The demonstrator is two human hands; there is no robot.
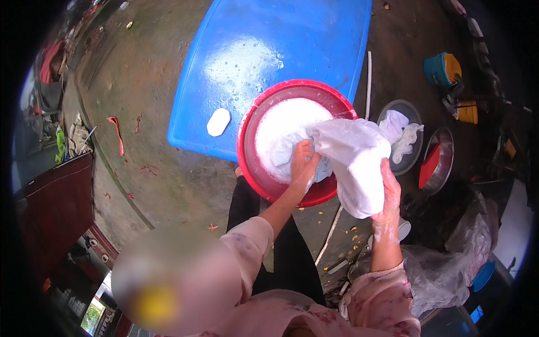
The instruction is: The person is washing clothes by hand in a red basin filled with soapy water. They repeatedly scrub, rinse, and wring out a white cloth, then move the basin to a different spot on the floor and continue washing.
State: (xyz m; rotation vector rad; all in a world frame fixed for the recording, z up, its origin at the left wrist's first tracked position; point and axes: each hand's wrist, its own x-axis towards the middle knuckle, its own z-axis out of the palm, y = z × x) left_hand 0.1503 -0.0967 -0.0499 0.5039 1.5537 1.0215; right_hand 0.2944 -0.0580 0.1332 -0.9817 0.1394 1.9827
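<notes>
Two hands (304,165), one white cloth (359,160)

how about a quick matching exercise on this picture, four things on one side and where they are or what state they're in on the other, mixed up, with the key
Things
1. white cloth
2. red basin
3. white block with cut corners
4. crumpled clear plastic

Places and states
A. lying on the blue surface
B. at the lower right of the picture
C. in the grip of the right hand
D. with white suds inside

Pairs: 1-C, 2-D, 3-A, 4-B
</notes>
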